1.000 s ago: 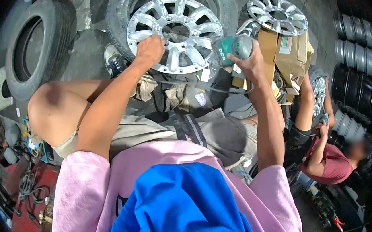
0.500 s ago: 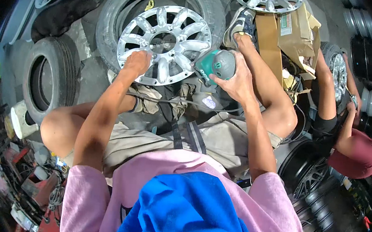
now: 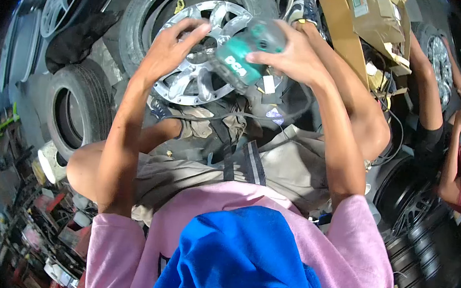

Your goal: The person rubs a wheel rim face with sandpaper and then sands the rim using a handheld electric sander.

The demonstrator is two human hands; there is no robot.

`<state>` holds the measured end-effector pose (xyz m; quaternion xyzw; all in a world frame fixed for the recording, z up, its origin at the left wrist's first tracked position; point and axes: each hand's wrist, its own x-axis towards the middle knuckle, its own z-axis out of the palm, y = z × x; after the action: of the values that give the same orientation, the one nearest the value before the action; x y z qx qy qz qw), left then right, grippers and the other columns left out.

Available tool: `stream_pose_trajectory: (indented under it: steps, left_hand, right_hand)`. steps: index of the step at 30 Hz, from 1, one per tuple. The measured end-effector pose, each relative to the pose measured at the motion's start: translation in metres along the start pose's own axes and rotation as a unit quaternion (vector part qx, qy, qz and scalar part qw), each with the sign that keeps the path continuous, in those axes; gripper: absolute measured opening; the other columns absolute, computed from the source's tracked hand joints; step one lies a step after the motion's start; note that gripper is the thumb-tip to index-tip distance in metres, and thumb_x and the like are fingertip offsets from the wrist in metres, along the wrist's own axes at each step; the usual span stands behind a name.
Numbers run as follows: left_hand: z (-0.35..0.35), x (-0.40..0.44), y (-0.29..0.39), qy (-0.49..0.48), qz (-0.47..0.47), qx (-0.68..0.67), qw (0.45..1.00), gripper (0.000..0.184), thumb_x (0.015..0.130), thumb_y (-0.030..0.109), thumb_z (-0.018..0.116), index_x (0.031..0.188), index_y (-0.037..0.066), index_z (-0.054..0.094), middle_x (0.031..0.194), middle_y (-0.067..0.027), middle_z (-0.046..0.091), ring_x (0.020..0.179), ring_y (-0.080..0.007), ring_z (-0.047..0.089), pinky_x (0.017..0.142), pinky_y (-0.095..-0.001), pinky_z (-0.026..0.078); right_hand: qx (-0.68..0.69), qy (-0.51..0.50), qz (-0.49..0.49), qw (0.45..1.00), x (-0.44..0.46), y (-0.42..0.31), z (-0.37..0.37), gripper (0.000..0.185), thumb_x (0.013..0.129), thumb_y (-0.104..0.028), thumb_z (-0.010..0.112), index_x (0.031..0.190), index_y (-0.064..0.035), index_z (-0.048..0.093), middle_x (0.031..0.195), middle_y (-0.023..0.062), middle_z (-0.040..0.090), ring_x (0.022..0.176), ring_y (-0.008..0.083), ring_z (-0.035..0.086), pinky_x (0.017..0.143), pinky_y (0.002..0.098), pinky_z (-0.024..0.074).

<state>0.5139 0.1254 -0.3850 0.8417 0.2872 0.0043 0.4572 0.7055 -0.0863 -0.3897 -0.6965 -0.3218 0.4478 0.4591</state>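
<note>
Grip the green power tool (image 3: 241,59) firmly in the right hand (image 3: 293,55), closed around it over the silver wheel (image 3: 204,90) at far centre; hold the left hand (image 3: 172,45), empty with fingers parted, clear; mind the cable (image 3: 233,114) nearer in.

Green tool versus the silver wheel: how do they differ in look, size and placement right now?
The green tool is held in the right grip; the silver wheel appears in front of the large tire.
The green tool has a solid body with white lettering; the silver wheel is bare metal with gaps between spokes.
The green tool looks smaller and blurred; the silver wheel looks wider and sharper.
Shared: they overlap in view, though contact is unclear.
</note>
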Motion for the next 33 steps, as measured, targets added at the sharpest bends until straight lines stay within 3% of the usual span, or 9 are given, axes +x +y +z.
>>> stream_pose_trajectory:
  steps: [1,5,9,10,17,18,22,26,33]
  left_hand:
    - [0.007,0.004,0.017,0.014,0.036,-0.03,0.999,0.059,0.098,0.055,0.059,0.124,0.004,0.069,0.118,-0.0171,0.071,0.108,-0.0262,0.065,0.097,-0.0349,0.048]
    - [0.03,0.026,0.023,-0.01,0.047,-0.039,0.998,0.064,0.099,0.059,0.054,0.125,0.003,0.068,0.122,-0.0192,0.07,0.111,-0.0297,0.065,0.099,-0.0382,0.047]
    - [0.038,0.038,-0.013,-0.003,-0.03,0.011,0.999,0.079,0.1,0.068,0.04,0.123,-0.001,0.069,0.123,-0.0256,0.069,0.122,-0.0388,0.062,0.105,-0.0427,0.043]
    - [0.037,0.04,-0.016,0.021,-0.039,0.008,0.999,0.079,0.1,0.068,0.039,0.123,-0.001,0.069,0.123,-0.0269,0.068,0.123,-0.0403,0.061,0.106,-0.0431,0.043]
    - [0.037,0.065,-0.017,0.04,-0.1,0.14,0.984,0.086,0.101,0.069,0.026,0.122,-0.002,0.07,0.126,-0.0354,0.062,0.126,-0.0525,0.054,0.108,-0.0521,0.04]
    - [0.038,0.071,-0.018,0.031,-0.111,0.166,0.979,0.086,0.101,0.069,0.026,0.123,-0.002,0.07,0.126,-0.0359,0.062,0.126,-0.0528,0.054,0.109,-0.0523,0.04]
    - [0.046,0.09,-0.017,0.011,-0.151,0.235,0.96,0.086,0.102,0.065,0.024,0.127,-0.005,0.066,0.132,-0.0356,0.059,0.129,-0.0523,0.053,0.113,-0.0522,0.038]
    - [0.049,0.093,-0.013,-0.004,-0.178,0.257,0.95,0.091,0.102,0.067,0.019,0.129,-0.008,0.063,0.133,-0.037,0.057,0.132,-0.0534,0.048,0.116,-0.0516,0.035]
    - [0.076,0.06,0.047,-0.049,-0.117,0.307,0.943,0.083,0.106,0.054,0.019,0.119,-0.013,0.065,0.124,-0.0399,0.061,0.123,-0.0538,0.056,0.111,-0.056,0.039]
  right_hand:
    - [-0.037,-0.033,-0.027,0.998,0.017,0.014,0.006,0.085,0.069,-0.036,0.092,0.138,-0.0004,0.056,0.097,0.008,0.069,0.069,0.0123,0.064,0.054,0.025,0.0511]
    - [-0.193,-0.165,-0.011,0.967,0.063,0.005,0.04,0.098,0.065,-0.045,0.088,0.14,0.0043,0.051,0.093,0.0138,0.071,0.061,0.0197,0.065,0.058,0.0328,0.0551]
    - [-0.353,-0.238,-0.03,0.904,0.085,-0.021,0.062,0.074,0.064,-0.043,0.087,0.113,0.0076,0.067,0.08,0.0151,0.072,0.058,0.0237,0.066,0.059,0.0356,0.0554]
    - [-0.337,-0.242,-0.016,0.91,0.086,-0.024,0.062,0.062,0.063,-0.042,0.088,0.098,0.0059,0.071,0.079,0.0146,0.072,0.058,0.0246,0.067,0.061,0.0354,0.056]
    - [-0.203,-0.239,-0.076,0.946,0.114,0.0,0.056,0.072,0.058,-0.045,0.092,0.11,-0.0004,0.069,0.078,0.011,0.072,0.066,0.0222,0.07,0.061,0.0355,0.0555]
    - [-0.206,-0.242,-0.077,0.945,0.117,0.002,0.053,0.063,0.062,-0.041,0.092,0.104,0.0001,0.071,0.085,0.0089,0.071,0.059,0.021,0.065,0.06,0.0323,0.0555]
    - [-0.149,-0.293,-0.028,0.944,0.136,0.02,0.052,0.042,0.067,-0.032,0.091,0.091,-0.0042,0.071,0.079,0.0052,0.068,0.055,0.0151,0.061,0.055,0.0286,0.0498]
    - [-0.159,-0.297,-0.01,0.942,0.132,0.016,0.049,0.067,0.06,-0.037,0.093,0.113,-0.0042,0.067,0.088,0.0093,0.072,0.065,0.019,0.068,0.06,0.035,0.053]
    - [-0.128,-0.244,-0.061,0.959,0.081,0.027,0.02,0.047,0.059,-0.032,0.092,0.087,-0.0005,0.073,0.083,0.0081,0.072,0.062,0.0182,0.065,0.056,0.0309,0.0532]
